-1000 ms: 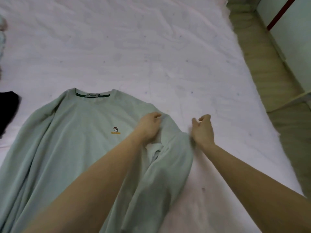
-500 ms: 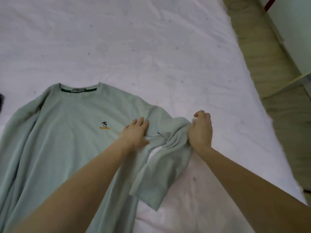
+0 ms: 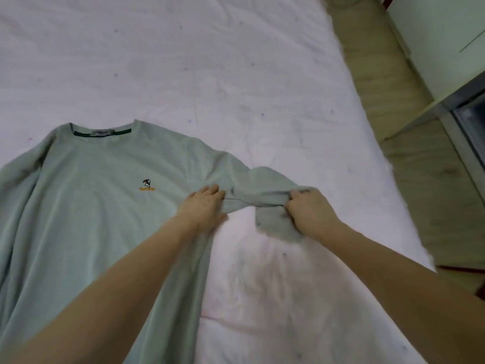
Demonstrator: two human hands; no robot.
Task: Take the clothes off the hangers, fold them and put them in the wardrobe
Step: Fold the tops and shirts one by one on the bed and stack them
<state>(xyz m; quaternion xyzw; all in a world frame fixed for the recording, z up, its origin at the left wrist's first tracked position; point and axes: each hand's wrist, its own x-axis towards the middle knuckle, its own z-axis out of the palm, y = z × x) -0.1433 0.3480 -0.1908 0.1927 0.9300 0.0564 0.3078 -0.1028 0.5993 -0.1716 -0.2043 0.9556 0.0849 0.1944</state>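
Here a pale green long-sleeved shirt lies face up on a white bedsheet, its neckline pointing away from the person and its body running down toward the near edge of the view. A small embroidered logo sits on the chest, and a dark green band with a label lines the inside of the collar.

The left hand lies flat on the shirt just to the right of the logo, fingers straight and close together, pressing the fabric at the side seam under the arm. The right hand is further right of the logo, off the shirt's body, with fingers curled around the bunched end of the shirt's sleeve. That sleeve stretches between the two hands, raised a little above the sheet, and its cuff end hangs below the right hand's grip.

The other sleeve trails down the far left of the logo. Right of the sheet a wooden floor shows, with white furniture beyond it.
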